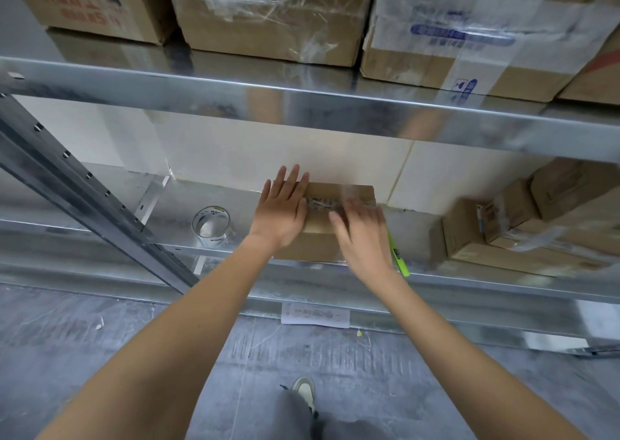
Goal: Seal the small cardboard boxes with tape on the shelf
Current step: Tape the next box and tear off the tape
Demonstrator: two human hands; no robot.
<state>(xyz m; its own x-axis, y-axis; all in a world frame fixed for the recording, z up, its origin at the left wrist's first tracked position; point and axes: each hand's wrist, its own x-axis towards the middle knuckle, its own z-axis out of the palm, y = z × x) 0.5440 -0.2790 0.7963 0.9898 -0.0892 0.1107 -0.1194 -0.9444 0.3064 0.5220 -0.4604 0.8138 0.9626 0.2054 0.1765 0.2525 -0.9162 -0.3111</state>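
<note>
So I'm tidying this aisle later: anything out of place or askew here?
Yes. A paper sheet lies on the floor under the shelf, a green marker overhangs the shelf's front edge, and the small boxes at right sit tumbled at angles.

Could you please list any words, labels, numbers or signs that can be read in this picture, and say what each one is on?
None reads clearly.
Upper-shelf left carton: red print, upside down and blurred.
Upper-shelf right carton: blue print under tape, illegible; a blue handling sign below.
Tape roll: dark lettering, too small.
Small box under both hands: label under tape, blurred.
Green marker: dark label, too small.
Paper sheet below the shelf: faint print, unreadable.
</note>
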